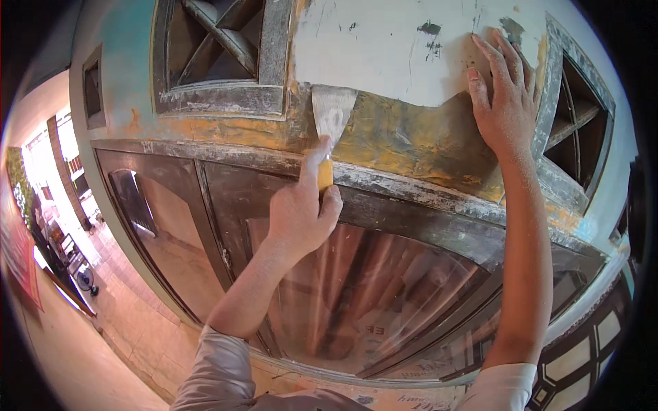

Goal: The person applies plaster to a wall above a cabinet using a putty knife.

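Note:
A wide-bladed scraper with a yellow handle points upward in my left hand, its index finger stretched along toward the blade. The blade's top edge meets the lower border of a white layer on the wall. Below that border lies a bared strip of ochre and grey-brown wall. My right hand rests open with fingers apart against the white layer, near its right end. Pale dust covers both hands and forearms.
Wooden vent frames with crossed bars stand on the left and right of the white layer. A worn wooden ledge runs beneath the bared strip. Below it are glass-paned wooden doors. Far left, a tiled floor leads past a fan.

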Tool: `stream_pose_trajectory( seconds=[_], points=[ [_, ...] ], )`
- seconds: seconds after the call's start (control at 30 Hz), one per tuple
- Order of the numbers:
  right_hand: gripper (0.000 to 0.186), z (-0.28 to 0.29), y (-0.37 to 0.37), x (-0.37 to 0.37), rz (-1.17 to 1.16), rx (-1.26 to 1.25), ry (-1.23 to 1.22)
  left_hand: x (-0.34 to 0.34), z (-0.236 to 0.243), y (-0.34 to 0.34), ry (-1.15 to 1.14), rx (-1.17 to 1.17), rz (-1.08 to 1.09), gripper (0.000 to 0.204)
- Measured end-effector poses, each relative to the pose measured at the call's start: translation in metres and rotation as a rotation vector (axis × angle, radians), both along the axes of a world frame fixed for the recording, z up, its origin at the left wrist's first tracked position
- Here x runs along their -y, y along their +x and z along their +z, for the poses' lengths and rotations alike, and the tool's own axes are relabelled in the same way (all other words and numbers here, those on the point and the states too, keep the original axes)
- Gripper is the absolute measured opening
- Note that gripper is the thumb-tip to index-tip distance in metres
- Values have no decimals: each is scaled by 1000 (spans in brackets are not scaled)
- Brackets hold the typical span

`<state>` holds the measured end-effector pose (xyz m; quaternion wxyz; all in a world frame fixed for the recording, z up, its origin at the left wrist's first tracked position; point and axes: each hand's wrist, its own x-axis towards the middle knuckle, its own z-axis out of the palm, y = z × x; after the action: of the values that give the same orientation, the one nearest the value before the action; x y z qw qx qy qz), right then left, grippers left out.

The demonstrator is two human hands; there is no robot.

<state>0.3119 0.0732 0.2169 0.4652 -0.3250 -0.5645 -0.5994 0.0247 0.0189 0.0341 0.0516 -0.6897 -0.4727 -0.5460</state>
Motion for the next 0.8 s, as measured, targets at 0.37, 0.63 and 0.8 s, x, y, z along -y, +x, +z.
stream_pose_trajectory(
  seconds=[0.37,0.63,0.8],
  points=[
    [48,-10,10,3,-11,-9,-4,0,21,6,209,131,-152,58],
    [48,-18,9,0,5,-5,-14,13,47,-19,198,174,-176,53],
    [49,-23,12,-2,26,-34,-1,9,-18,-16,152,148,-140,54]
  ],
)
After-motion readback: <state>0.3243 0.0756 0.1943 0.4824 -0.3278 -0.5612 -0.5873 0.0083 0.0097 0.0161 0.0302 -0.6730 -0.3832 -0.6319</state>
